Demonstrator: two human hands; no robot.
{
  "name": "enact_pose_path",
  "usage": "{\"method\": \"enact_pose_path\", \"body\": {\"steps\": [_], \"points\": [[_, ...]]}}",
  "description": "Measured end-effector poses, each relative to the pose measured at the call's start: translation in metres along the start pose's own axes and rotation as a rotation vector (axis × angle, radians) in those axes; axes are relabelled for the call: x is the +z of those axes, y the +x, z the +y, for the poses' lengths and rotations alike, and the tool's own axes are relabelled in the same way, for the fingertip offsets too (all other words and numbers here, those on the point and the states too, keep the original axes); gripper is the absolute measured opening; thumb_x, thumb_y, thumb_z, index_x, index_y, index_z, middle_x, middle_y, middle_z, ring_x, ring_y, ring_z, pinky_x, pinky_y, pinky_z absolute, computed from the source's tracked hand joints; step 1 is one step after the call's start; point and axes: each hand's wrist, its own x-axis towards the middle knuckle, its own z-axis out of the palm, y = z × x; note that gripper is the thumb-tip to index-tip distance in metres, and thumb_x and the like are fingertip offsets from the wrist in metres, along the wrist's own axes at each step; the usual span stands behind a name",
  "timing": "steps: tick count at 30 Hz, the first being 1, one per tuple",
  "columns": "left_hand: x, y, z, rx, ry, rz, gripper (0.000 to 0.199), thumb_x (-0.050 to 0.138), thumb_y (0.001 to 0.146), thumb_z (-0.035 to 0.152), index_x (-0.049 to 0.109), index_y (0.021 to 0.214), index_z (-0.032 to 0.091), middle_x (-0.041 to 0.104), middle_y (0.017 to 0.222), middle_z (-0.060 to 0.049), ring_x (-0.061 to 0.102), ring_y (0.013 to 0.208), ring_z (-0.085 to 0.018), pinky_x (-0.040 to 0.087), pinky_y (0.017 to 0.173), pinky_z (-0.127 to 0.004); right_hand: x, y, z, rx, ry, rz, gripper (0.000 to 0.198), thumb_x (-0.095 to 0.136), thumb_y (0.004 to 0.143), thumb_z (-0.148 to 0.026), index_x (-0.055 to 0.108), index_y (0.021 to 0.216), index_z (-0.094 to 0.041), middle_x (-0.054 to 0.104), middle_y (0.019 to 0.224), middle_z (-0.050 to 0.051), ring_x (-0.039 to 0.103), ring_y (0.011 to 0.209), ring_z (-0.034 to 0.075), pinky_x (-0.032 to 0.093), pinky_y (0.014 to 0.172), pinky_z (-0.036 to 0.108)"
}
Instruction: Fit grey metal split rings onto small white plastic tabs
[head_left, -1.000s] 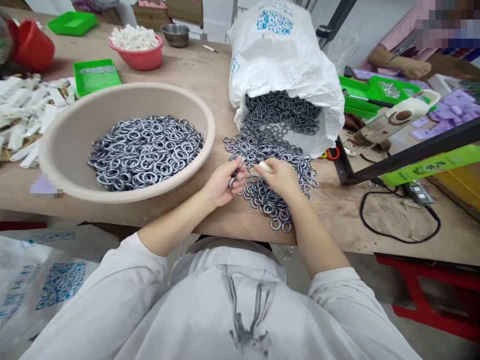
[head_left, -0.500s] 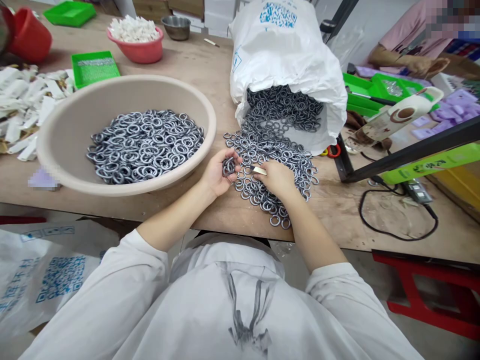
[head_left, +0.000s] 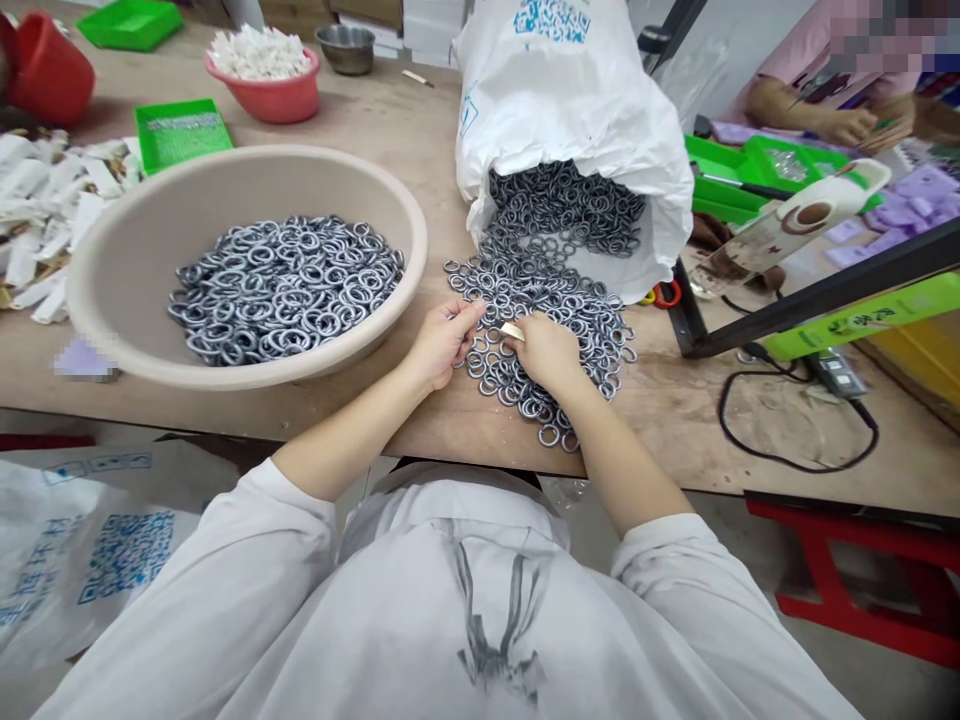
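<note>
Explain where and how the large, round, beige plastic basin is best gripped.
Probably grip the basin by its thick rim, at left and right together, coming from the near side: it stands upright and wide, the shiny grey rings inside leaving that rim bare.

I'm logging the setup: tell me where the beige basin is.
In the head view, the beige basin stands on the table's left side, between the white pieces and the left hand.
</note>
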Motion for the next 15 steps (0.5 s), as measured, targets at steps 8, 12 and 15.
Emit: {"method": "enact_pose_path", "body": {"steps": [8, 12, 15], "points": [[0.001, 0.001, -0.003, 0.019, 0.034, 0.013, 0.031, 0.071, 0.078, 0.034, 0.045, 0.071, 0.018, 0.043, 0.052, 0.009, 0.032, 0.035, -0.002, 0.013, 0.033, -0.015, 0.000, -0.001, 0.001, -0.058, 0.096, 0.024, 0.029, 0.067, 0.086, -0.042, 0.073, 0.111, -0.028, 0.066, 0.101, 0.008, 0.062, 0.088, 0.024, 0.038, 0.067, 0.030], [0.000, 0.002, -0.005, 0.035, 0.051, 0.042, 0.027, 0.068, 0.080, 0.031, 0.046, 0.071, 0.018, 0.043, 0.050, 0.009, 0.032, 0.034, -0.002, 0.013, 0.033, -0.015, -0.002, 0.000, 0.004, -0.072, 0.143, 0.019, 0.025, 0.067, 0.087, -0.038, 0.075, 0.108, -0.027, 0.068, 0.099, 0.007, 0.061, 0.086, 0.023, 0.036, 0.066, 0.030], [0.000, 0.003, -0.006, 0.051, 0.052, 0.065, 0.027, 0.068, 0.080, 0.032, 0.046, 0.071, 0.018, 0.043, 0.050, 0.009, 0.032, 0.034, -0.002, 0.013, 0.033, -0.015, -0.003, 0.000, 0.011, -0.137, 0.210, -0.004, 0.028, 0.070, 0.084, -0.039, 0.075, 0.109, -0.028, 0.067, 0.098, 0.005, 0.061, 0.087, 0.022, 0.037, 0.068, 0.029]]}}
